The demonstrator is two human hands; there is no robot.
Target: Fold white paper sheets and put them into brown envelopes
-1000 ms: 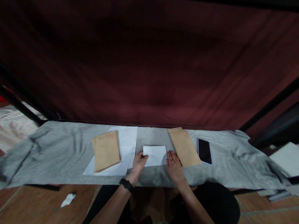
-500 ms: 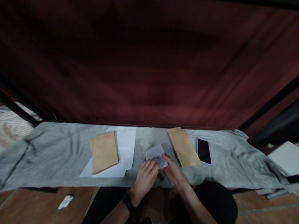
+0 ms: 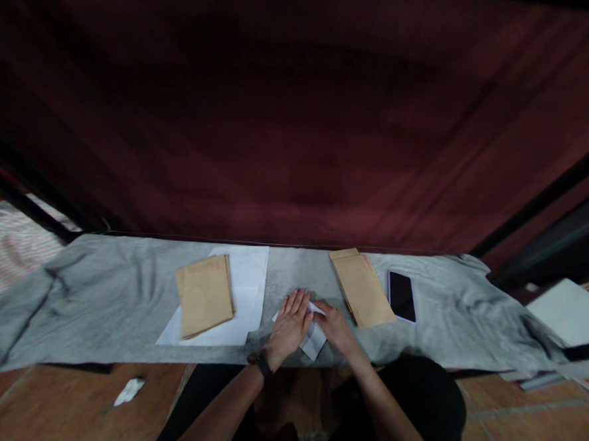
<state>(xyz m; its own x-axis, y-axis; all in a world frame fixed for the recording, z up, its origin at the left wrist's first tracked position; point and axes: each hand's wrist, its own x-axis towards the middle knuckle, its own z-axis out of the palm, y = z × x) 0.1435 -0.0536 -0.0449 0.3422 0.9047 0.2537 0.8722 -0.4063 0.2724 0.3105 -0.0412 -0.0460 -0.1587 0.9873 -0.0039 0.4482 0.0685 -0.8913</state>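
Note:
A small folded sheet of white paper (image 3: 314,341) lies at an angle on the grey cloth, partly hidden under both hands. My left hand (image 3: 291,323) presses flat on it, fingers stretched out and pointing away from me. At the paper's right side my right hand (image 3: 332,324) has its fingers bent and pinched on the edge. Just beyond the right hand is a stack of brown envelopes (image 3: 363,290). To the left, another stack of brown envelopes (image 3: 206,298) rests on larger white sheets (image 3: 250,291).
A phone (image 3: 402,296) with a dark screen lies right of the envelopes. Grey cloth (image 3: 120,303) covers the narrow bench, wrinkled at both ends. Behind it hangs a dark red curtain (image 3: 299,147). A crumpled white tissue (image 3: 129,391) lies on the tiled floor.
The white paper was flat and square to me, then lifted and turned; now it lies folded at a slant. My left hand has gone from gripping its edge to pressing flat on it.

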